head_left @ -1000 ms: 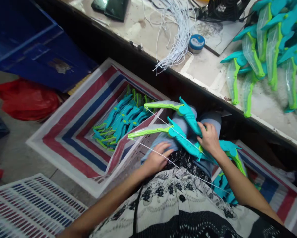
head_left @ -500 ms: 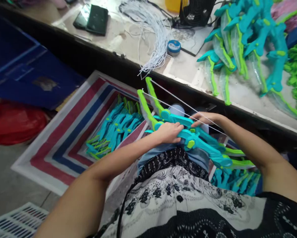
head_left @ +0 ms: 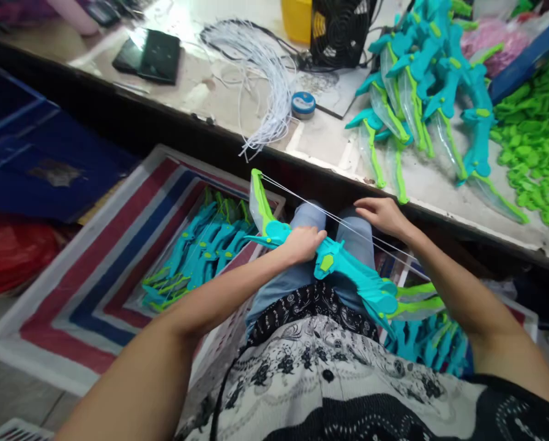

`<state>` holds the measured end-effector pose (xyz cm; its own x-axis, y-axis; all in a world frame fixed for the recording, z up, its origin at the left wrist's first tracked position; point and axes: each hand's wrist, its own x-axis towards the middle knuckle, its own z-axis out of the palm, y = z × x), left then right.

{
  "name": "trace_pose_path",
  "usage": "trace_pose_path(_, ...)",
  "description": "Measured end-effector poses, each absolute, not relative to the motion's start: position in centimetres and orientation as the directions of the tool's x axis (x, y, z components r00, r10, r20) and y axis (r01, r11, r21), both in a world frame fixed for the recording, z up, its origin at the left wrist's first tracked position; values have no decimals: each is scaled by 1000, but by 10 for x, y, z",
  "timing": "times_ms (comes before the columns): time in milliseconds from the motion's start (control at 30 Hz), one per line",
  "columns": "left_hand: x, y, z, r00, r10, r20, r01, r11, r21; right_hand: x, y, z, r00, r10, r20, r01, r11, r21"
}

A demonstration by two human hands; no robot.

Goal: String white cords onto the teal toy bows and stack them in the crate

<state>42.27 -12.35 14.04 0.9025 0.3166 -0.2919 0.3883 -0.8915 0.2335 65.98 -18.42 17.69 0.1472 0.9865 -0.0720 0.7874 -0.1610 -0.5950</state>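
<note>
My left hand [head_left: 303,243] is wrapped round the grips of two teal toy bows [head_left: 359,278] lying one against the other above my lap. Their green tips [head_left: 258,199] nearly line up at the left end, and white bowstrings [head_left: 329,215] run along the far side. Beyond the strings, my right hand [head_left: 383,215] is off the bows, its fingers stretched out and holding nothing. More toy bows [head_left: 210,239] lie in a striped-lined crate on the left, and others [head_left: 433,343] are stacked low on the right, partly behind my arm.
On the workbench [head_left: 320,144] lie a bundle of white strings [head_left: 269,92], a blue-lidded tin [head_left: 303,104], a black fan [head_left: 341,33], a heap of toy bow parts [head_left: 439,79] and many small green pieces [head_left: 535,141]. The lined crate [head_left: 49,324] stands at left.
The two bows, apart before, are now brought together in my left hand. My right hand has let go and moved away from them. The view has shifted slightly.
</note>
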Motion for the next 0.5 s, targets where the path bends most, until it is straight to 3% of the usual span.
trace_pose_path(133,368,-116,157,883,353,-309,439,-854,278,655,-198,222,110,992,57,792,-53,-609)
trace_pose_path(233,284,-114,165,754,550,-360,651,-699,296,642,-181,253,89,983,158,798,24,-602)
trace_pose_path(367,153,-112,159,306,833,-461,952,-252,176,597,-114,273,-70,969,235,828,188,-529)
trace_pose_path(433,98,-106,147,46,881,-471,998,-16,68,562,-63,266,-213,943,256,825,313,-470)
trace_pose_path(500,56,-95,128,-131,896,-425,985,167,48,524,-4,247,-345,898,274,815,431,-387)
